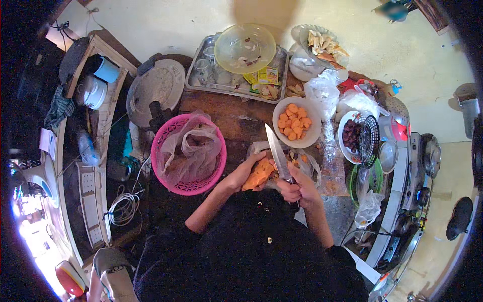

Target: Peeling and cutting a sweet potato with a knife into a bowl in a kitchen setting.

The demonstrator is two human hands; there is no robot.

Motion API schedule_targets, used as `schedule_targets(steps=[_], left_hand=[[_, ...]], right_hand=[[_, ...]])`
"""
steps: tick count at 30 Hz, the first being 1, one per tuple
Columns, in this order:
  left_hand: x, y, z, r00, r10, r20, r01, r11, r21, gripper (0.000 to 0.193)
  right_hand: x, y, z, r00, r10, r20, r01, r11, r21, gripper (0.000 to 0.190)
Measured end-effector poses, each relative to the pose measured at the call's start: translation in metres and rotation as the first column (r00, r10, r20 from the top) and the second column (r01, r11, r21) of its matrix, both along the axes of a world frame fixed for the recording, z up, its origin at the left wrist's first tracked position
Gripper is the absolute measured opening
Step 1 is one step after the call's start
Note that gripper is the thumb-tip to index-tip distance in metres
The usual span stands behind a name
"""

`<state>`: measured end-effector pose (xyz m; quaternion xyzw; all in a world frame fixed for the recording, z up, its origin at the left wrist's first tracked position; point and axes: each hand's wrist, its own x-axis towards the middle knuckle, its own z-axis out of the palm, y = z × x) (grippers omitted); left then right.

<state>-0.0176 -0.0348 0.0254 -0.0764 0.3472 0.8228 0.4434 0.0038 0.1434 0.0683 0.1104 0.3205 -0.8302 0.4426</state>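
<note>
My left hand (241, 174) grips a peeled orange root, probably a sweet potato (259, 174), close in front of my body. In my right hand (300, 185) is a kitchen knife (277, 151) by its dark handle, its broad blade pointing up and away from me. The blade's lower part is beside the root; whether they touch I cannot tell. Below both hands a clear plastic bag (314, 166) with peelings lies on the wooden table (241, 120). Just beyond the knife tip stands a white bowl (277, 130) of orange slices (295, 121).
A pink basket (155, 162) lined with a plastic bag stands at left. Behind are a metal tray (236, 95) with glasses and sachets, and a yellowish bowl (245, 45). To the right are a bowl of dark pieces (350, 136), a black mesh basket (369, 141) and a gas stove (412, 170).
</note>
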Motion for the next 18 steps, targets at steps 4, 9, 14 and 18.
schedule_targets(steps=[4,9,14,18], left_hand=[[0.002,0.001,-0.005,0.998,-0.048,0.044,0.049,0.999,-0.017,0.048],[-0.004,-0.006,0.001,0.996,0.028,0.08,-0.026,0.999,-0.03,0.047],[-0.005,-0.012,-0.011,1.0,0.004,0.02,-0.004,1.0,-0.015,0.05],[-0.006,-0.013,-0.009,0.999,-0.023,0.033,0.024,0.999,-0.029,0.05]], right_hand=[[0.005,0.005,-0.003,1.0,-0.01,0.028,0.011,0.998,-0.056,0.043],[0.005,0.015,-0.007,0.995,-0.088,-0.038,0.086,0.995,-0.057,0.045],[0.01,0.014,-0.006,0.997,-0.076,-0.025,0.076,0.997,-0.023,0.043],[0.01,0.009,-0.005,0.998,-0.046,-0.05,0.046,0.999,-0.01,0.042]])
